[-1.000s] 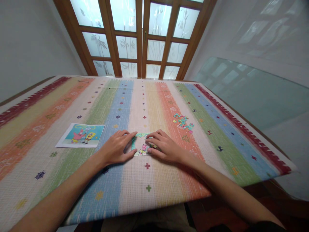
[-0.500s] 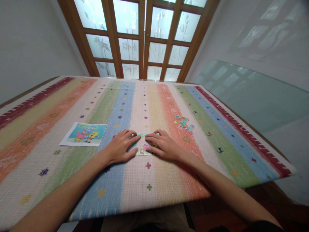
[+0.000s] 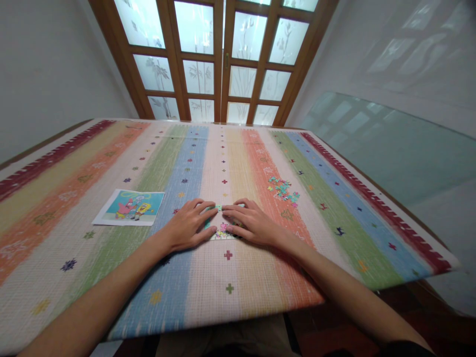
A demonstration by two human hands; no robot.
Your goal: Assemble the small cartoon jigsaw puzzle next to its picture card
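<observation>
A small, partly assembled jigsaw puzzle [image 3: 223, 229] lies flat on the tablecloth in front of me, green-edged with pink and yellow bits. My left hand [image 3: 190, 224] rests over its left side, fingers stretched out and apart, thumb near the lower edge. Over the right side lies my right hand [image 3: 253, 224], also with fingers extended and the thumb on the pieces. Both hands cover much of the puzzle, so its outer parts are hidden. No lifted piece shows in either hand.
Loose jigsaw pieces [image 3: 283, 189] lie scattered to the right, beyond my right hand. A printed cartoon picture [image 3: 130, 207] lies to the left. The striped tablecloth [image 3: 228, 272] covers the table, whose near edge is close to me. Wooden glazed doors [image 3: 220, 74] stand behind.
My left hand has shifted slightly right over the puzzle, covering a bit more of its left side. The right hand's fingers have moved very slightly left. The loose pieces have stayed put.
</observation>
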